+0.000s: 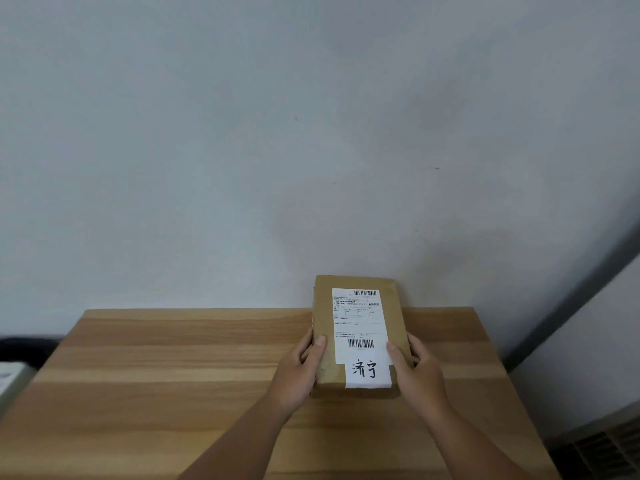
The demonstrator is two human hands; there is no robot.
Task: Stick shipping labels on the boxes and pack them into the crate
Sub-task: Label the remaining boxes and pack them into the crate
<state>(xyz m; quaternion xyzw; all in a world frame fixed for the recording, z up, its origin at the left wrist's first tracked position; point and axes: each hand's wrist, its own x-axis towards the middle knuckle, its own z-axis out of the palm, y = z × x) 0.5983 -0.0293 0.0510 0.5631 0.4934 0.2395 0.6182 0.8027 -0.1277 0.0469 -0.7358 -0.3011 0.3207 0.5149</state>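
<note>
A plain pale wall [242, 133] fills the upper view, and below it a light wooden counter [173, 375] runs up to the wall. A grey band [571, 306] slants down the wall on the right. Below it, in the bottom right corner beside the counter, is a dark slatted grille [602, 448]. At the left edge a pale object [8, 375] is cut off by the frame and too little of it shows to name it.

The only container in sight is a brown cardboard box [323, 306]. It is closed, so its contents are hidden. A white shipping label [358, 323] with barcodes at top and bottom covers most of its upper face. A narrower white tab with handwritten black characters [365, 370] reaches the near edge.

The box is over the right half of the counter, long side pointing away from the person. Nothing stands between it and the person. The left grip [301, 368] holds its left side, thumb on the top face just beside the label. The right grip [417, 368] holds the right side, thumb on the label's edge. Both grasp the near half of the box. Whether its underside touches the counter cannot be told.
</note>
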